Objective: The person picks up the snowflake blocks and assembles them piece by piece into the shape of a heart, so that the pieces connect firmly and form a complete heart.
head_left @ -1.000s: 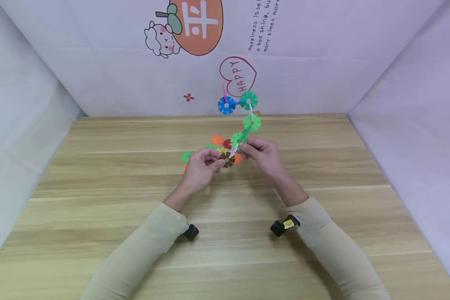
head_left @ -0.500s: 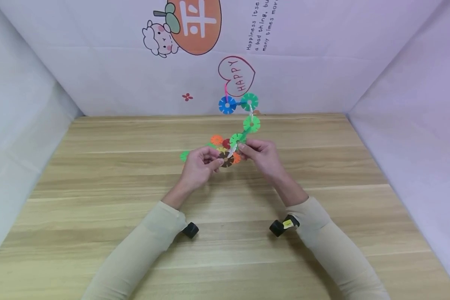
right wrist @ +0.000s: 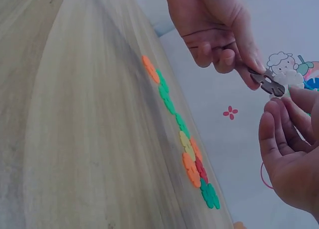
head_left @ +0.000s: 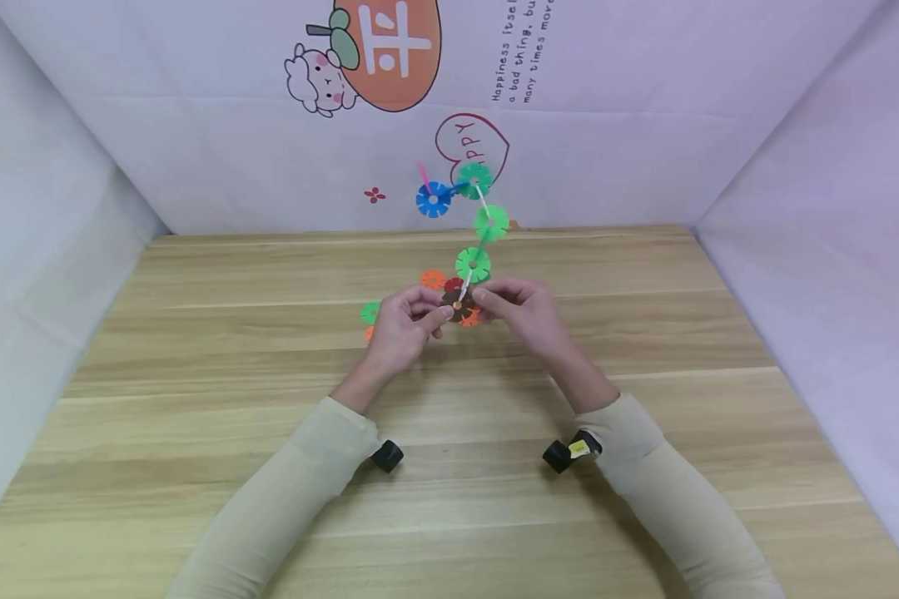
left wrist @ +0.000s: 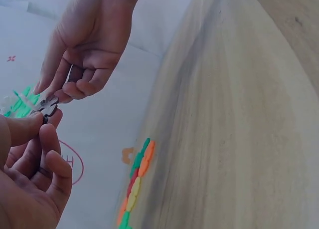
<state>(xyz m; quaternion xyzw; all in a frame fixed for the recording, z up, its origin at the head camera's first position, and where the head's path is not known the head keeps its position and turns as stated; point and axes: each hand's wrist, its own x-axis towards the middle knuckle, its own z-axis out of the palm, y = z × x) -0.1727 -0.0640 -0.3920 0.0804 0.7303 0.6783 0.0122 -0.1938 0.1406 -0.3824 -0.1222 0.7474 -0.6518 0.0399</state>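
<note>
A chain of slotted plastic discs is held up above the table, running from a brown disc [head_left: 459, 306] through a white one to green discs [head_left: 473, 264], with a blue disc [head_left: 433, 200] and a pink one [head_left: 423, 176] at its far end. At the brown disc's left edge, the thumb and fingers of my left hand [head_left: 404, 329] pinch it. My right hand [head_left: 524, 312] pinches its right edge. In the right wrist view, the brown disc [right wrist: 267, 83] lies between both hands' fingertips, joined to the white disc [right wrist: 288, 80].
Several loose discs lie on the wooden table [head_left: 449, 499] behind my hands, among them an orange disc [head_left: 433, 279], a red disc [head_left: 453, 285] and a green disc [head_left: 370, 313]. A printed white cloth [head_left: 607, 150] stands upright behind the table.
My right fingers have shifted from the near green disc to the brown disc's right edge. The chain's far end has swung left and up. My left hand keeps its pinch on the brown disc.
</note>
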